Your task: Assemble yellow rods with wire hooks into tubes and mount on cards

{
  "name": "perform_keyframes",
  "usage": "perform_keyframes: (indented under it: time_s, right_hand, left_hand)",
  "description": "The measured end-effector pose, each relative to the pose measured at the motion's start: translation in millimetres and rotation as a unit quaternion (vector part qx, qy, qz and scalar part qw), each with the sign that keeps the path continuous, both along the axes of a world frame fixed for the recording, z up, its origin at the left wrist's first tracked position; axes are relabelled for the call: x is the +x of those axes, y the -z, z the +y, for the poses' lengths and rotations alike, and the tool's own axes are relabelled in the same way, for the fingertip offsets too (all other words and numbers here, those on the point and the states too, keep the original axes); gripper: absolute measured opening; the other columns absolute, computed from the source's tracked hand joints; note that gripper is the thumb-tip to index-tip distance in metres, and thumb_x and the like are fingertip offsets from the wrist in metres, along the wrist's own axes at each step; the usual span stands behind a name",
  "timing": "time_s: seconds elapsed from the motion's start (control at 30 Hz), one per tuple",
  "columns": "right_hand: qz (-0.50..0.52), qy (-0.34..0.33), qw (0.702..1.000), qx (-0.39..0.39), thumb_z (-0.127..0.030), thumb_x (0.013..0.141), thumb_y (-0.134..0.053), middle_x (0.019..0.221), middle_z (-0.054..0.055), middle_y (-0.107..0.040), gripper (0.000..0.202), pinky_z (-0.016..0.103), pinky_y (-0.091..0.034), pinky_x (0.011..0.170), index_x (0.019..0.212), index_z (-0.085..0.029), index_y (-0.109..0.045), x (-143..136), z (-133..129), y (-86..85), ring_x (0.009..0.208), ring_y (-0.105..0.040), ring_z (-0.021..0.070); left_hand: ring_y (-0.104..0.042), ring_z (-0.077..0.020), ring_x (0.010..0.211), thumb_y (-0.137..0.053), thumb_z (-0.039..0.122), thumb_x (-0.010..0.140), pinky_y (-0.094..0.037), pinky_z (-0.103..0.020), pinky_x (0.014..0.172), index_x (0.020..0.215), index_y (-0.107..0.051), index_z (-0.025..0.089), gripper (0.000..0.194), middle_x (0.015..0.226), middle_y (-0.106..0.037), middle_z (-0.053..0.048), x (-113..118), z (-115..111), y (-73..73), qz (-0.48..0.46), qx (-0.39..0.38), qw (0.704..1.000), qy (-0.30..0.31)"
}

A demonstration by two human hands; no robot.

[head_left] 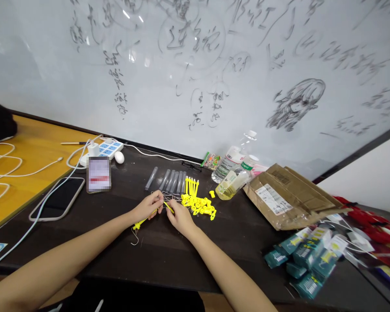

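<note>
My left hand (148, 205) is closed on a thin yellow stick with a wire hook at its lower end (137, 225). Close beside it, my right hand (179, 216) pinches a small yellow piece (169, 208); whether the two yellow parts join is hidden by the fingers. Behind my hands lie several clear tubes (172, 181) in a row and several yellow sticks (191, 186) side by side. A heap of small yellow parts (203, 205) is to the right of my right hand. Thin metal wires (173, 196) lie just beyond my fingertips.
Two bottles (230, 186) and a cardboard package (279, 195) stand and lie at the right, with green boxes (312, 255) nearer. At the left are a phone (60, 201), a screen device (99, 174), a power strip (108, 149) and cables. A whiteboard (143, 86) rises behind the dark table (162, 268).
</note>
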State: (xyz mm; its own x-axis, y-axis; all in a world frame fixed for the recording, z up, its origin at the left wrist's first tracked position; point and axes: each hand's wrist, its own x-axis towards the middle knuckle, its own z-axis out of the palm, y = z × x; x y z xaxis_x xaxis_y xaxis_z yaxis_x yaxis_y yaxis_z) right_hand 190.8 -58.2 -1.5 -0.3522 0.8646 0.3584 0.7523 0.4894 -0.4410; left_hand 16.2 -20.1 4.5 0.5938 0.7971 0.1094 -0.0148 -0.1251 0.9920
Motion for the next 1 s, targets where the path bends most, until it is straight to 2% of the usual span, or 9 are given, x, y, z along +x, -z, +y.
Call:
perform_keyframes:
  time_s: [0.13,0.23,0.4,0.67,0.87,1.0]
  right_hand:
    - [-0.103,0.009,0.994,0.044,-0.018,0.089,-0.037,0.080,0.004,-0.059,0.010,0.024,-0.034,0.060,0.084,-0.021,-0.046,-2.7,-1.6,-2.7,0.072,-0.056,0.0163]
    - [-0.144,0.008,0.988,0.052,-0.017,0.090,-0.036,0.083,0.004,-0.060,0.011,0.024,-0.033,0.060,0.086,-0.021,-0.045,-4.3,-2.4,-3.3,0.074,-0.057,0.0166]
    - [-0.117,0.002,0.993,0.027,-0.021,0.092,-0.036,0.082,0.003,-0.060,0.007,0.024,-0.032,0.058,0.089,-0.021,-0.043,-2.5,-2.4,-2.7,0.070,-0.057,0.0158]
    - [-0.172,0.002,0.984,0.042,-0.020,0.093,-0.032,0.082,0.003,-0.060,0.013,0.023,-0.031,0.056,0.089,-0.020,-0.044,-0.8,-3.7,-6.9,0.069,-0.056,0.0146]
    - [-0.179,0.000,0.982,0.067,-0.023,0.093,-0.034,0.086,0.004,-0.059,0.013,0.024,-0.032,0.055,0.090,-0.021,-0.046,-3.2,-2.1,-3.5,0.070,-0.057,0.0157]
    - [-0.086,0.007,0.995,0.049,-0.025,0.094,-0.033,0.084,0.003,-0.059,0.014,0.024,-0.034,0.056,0.090,-0.021,-0.046,-4.4,-3.4,-1.2,0.069,-0.057,0.0157]
  left_hand:
    - [-0.036,-0.0022,0.030,-0.044,0.046,0.087,-0.027,-0.012,0.029,0.084,-0.036,0.021,0.027,0.060,-0.051,0.008,-0.5,-0.9,-2.0,0.008,0.004,1.000,0.007]
    - [-0.036,-0.0023,0.030,-0.044,0.046,0.087,-0.026,-0.012,0.029,0.084,-0.036,0.021,0.027,0.059,-0.051,0.008,-0.4,-1.7,-2.1,0.013,0.004,1.000,0.002]
    - [-0.034,-0.0015,0.030,-0.043,0.043,0.088,-0.025,-0.011,0.028,0.084,-0.036,0.021,0.024,0.060,-0.048,0.008,0.6,-2.1,0.4,0.021,0.032,0.999,-0.008]
    - [-0.036,-0.0010,0.031,-0.040,0.040,0.090,-0.025,-0.010,0.029,0.084,-0.037,0.020,0.021,0.061,-0.048,0.008,-0.5,-2.5,2.2,0.043,0.072,0.996,0.002]
    - [-0.037,-0.0023,0.030,-0.042,0.043,0.089,-0.026,-0.012,0.028,0.084,-0.034,0.021,0.024,0.060,-0.048,0.009,0.4,1.3,3.0,-0.015,0.007,1.000,0.011]
    - [-0.038,-0.0024,0.030,-0.043,0.045,0.088,-0.026,-0.012,0.028,0.085,-0.034,0.021,0.026,0.061,-0.050,0.008,0.8,1.0,0.8,-0.042,-0.022,0.998,0.034]
